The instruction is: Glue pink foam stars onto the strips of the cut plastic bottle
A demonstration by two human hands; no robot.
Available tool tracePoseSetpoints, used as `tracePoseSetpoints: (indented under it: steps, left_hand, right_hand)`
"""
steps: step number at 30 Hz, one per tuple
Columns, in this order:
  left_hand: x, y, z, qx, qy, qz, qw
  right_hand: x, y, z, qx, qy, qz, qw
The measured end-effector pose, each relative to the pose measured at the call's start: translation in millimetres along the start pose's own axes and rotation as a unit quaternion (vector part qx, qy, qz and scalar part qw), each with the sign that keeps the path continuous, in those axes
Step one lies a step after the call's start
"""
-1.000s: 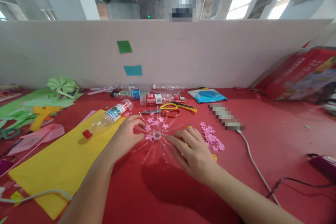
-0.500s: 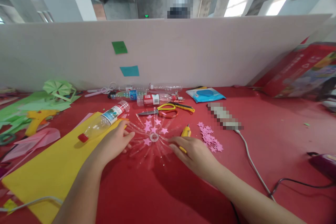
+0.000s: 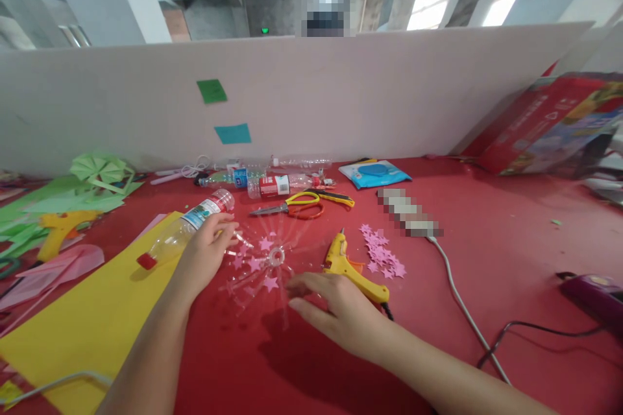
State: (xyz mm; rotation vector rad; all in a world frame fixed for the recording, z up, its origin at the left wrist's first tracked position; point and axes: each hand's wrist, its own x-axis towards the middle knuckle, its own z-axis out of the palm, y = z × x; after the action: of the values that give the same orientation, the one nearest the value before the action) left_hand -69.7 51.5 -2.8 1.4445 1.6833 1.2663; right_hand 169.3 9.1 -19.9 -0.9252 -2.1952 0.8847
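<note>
A clear plastic bottle cut into thin, splayed strips [image 3: 276, 255] lies on the red table, its ring-shaped neck facing up. Several pink stars [image 3: 254, 264] sit on its strips, mostly left of the neck. My left hand [image 3: 209, 249] is closed at its left side, fingertips pinching the end of a strip. My right hand [image 3: 335, 308] is at the lower right of the strips, fingers stretched and apart, gripping nothing. Just beyond that hand lies a yellow glue gun [image 3: 348, 266], with a pile of loose pink stars [image 3: 382, 251] to its right.
Left are a yellow sheet [image 3: 97, 311], a labelled bottle [image 3: 187, 227] and another yellow glue gun [image 3: 58, 230]. Scissors [image 3: 292, 205], a box cutter [image 3: 335, 197], several bottles [image 3: 275, 186] and a wipes pack [image 3: 374, 174] lie behind. A white cable [image 3: 455, 285] runs right.
The cut bottle has turned counterclockwise, bringing its stars to the left and lower side. My left hand has moved up and closed on a strip. My right hand has moved left and nearer, uncovering the glue gun.
</note>
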Motion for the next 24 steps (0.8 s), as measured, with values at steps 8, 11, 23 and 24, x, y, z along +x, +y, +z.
tracePoseSetpoints:
  steps: [8, 11, 23, 24]
  left_hand:
    - [3.0, -4.2, 2.1, 0.008, -0.036, 0.000, 0.999]
    - [4.8, -12.7, 1.3, 0.007, -0.066, -0.040, 0.997]
    - [-7.9, -2.6, -27.9, 0.300, -0.003, -0.041, 0.953]
    - [-12.9, -4.3, -28.8, 0.312, -0.058, -0.064, 0.946]
  right_hand:
    - [7.4, 7.8, -3.1, 0.030, 0.037, 0.055, 0.997]
    - [10.0, 14.8, -5.9, 0.033, 0.055, 0.074, 0.995]
    - [19.4, 32.2, -6.1, -0.214, 0.068, -0.015, 0.974]
    - [19.7, 31.6, -6.2, -0.240, 0.075, -0.037, 0.967]
